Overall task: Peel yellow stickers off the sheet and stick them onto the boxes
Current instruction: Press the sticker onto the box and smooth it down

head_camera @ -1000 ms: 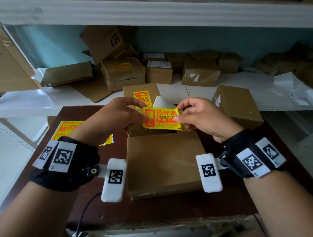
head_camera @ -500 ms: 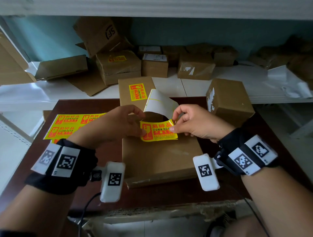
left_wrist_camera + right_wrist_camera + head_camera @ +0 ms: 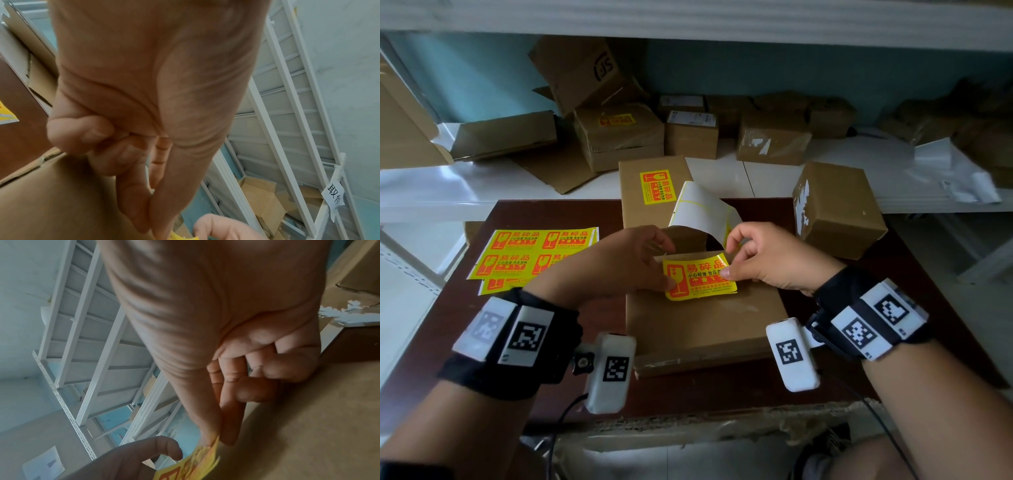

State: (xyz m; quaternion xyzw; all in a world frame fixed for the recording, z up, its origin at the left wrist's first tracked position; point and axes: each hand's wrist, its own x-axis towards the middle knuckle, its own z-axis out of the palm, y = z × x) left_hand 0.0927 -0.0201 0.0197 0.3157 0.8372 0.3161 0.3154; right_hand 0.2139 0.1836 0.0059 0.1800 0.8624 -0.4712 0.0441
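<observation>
Sticker (image 3: 700,280) lies on box (image 3: 705,322), pinched between left hand (image 3: 626,263) and right hand (image 3: 767,260).

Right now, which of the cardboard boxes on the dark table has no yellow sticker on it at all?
The cube-shaped box at the table's right edge. It shows only torn white label scraps, while the flat box under the hands and the box behind it have yellow stickers.

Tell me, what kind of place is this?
Probably a parcel packing or storage room. Taped cardboard boxes are piled on white metal shelving, and a sheet of yellow stickers lies on the brown table.
</observation>
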